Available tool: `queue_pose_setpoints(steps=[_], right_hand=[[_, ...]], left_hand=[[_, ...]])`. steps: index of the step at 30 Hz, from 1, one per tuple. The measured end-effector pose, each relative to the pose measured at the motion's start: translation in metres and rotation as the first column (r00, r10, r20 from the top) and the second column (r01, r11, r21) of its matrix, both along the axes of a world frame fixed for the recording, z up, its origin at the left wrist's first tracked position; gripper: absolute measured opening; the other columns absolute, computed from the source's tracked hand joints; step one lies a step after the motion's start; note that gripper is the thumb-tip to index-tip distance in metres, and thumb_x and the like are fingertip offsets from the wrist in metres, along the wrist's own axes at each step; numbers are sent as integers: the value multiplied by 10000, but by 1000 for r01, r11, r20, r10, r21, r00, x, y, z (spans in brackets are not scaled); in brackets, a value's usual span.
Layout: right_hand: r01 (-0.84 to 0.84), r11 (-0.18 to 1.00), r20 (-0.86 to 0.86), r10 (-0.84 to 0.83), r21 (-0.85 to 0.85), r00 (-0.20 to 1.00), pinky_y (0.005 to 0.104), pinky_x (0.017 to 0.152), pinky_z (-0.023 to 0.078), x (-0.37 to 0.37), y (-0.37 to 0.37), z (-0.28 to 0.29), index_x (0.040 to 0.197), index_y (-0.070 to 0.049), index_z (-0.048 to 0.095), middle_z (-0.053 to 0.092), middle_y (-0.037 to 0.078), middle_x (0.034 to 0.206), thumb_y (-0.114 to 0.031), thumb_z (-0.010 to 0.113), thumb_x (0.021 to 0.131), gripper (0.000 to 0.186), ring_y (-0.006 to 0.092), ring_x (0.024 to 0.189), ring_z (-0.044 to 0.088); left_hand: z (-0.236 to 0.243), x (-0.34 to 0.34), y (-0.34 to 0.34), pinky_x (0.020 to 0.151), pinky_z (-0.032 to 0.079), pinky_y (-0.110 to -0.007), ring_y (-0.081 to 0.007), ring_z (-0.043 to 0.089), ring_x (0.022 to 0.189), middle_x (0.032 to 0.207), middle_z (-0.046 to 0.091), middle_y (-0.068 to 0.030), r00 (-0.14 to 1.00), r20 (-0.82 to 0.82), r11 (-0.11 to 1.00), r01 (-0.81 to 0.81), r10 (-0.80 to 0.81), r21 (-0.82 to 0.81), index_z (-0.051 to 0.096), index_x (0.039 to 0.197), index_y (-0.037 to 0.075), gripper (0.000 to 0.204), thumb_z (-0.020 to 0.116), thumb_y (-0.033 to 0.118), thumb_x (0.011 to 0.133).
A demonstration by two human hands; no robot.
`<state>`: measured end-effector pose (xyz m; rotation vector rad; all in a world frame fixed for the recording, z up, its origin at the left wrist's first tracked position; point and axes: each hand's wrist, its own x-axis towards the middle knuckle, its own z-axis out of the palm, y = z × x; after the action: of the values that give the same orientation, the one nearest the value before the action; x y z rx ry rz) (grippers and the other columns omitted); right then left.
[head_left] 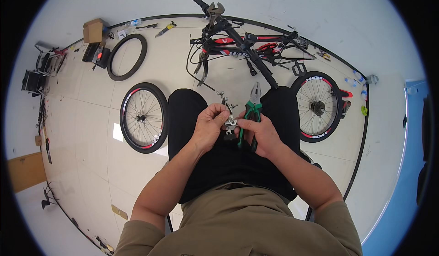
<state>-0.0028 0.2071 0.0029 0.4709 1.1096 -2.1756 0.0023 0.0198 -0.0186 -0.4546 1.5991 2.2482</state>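
Small metal brake part (228,121) pinched between both hands — green-handled pliers (251,112) gripped in right hand (261,135)

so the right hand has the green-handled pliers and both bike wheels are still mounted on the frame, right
Not quite. The right hand does hold the green-handled pliers, but the wheels are off the frame. In the head view one wheel lies flat on the floor at the person's left and the other wheel at the right, with the bike frame lying apart beyond the knees.
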Motion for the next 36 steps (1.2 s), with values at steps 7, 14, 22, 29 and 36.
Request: queue_pose_setpoints(steps=[7, 14, 22, 29, 36], right_hand=[[-4, 998, 159, 14, -67, 987, 369, 748, 580, 4, -4, 9, 1094, -29, 572, 665, 102, 973, -48, 679, 929, 197, 235, 862, 700], [-2, 927, -74, 32, 376, 997, 318, 716, 576, 3, -8, 13, 1008, 6, 595, 680, 97, 894, -5, 731, 820, 232, 186, 776, 695], [-2, 922, -135, 59, 387, 989, 294, 711, 564, -1, -5, 6, 942, 25, 604, 681, 95, 854, -1, 736, 774, 215, 165, 751, 688], [-26, 901, -158, 104, 433, 982, 301, 724, 562, -2, -5, 5, 988, 25, 602, 683, 99, 866, -3, 738, 809, 226, 185, 764, 701], [24, 749, -358, 288, 663, 888, 297, 711, 557, -3, 1, -16, 980, 56, 616, 705, 100, 811, -73, 733, 811, 243, 174, 745, 710]], left_hand=[[-8, 4, 6, 729, 469, -227, -66, 547, 776, 867, 621, 21, 993, -78, 996, -90, 90, 7, 642, 986, 45, 22, 647, 65, 977], [-5, 8, 10, 747, 468, -235, -77, 557, 780, 906, 647, 1, 996, -54, 997, -66, 64, -32, 644, 970, 43, 19, 658, 31, 964], [-10, 4, 4, 759, 461, -246, -97, 542, 775, 926, 630, -30, 999, -19, 994, -31, 33, 101, 588, 958, 52, 61, 633, 11, 962], [-14, 9, 9, 773, 461, -250, -102, 536, 780, 932, 609, -41, 993, -81, 992, -75, 83, 102, 550, 980, 53, 69, 588, -4, 976], [-15, 13, 15, 744, 459, -270, -120, 528, 763, 927, 612, -51, 988, -92, 992, -121, 125, 44, 552, 990, 51, 56, 579, 2, 985]])
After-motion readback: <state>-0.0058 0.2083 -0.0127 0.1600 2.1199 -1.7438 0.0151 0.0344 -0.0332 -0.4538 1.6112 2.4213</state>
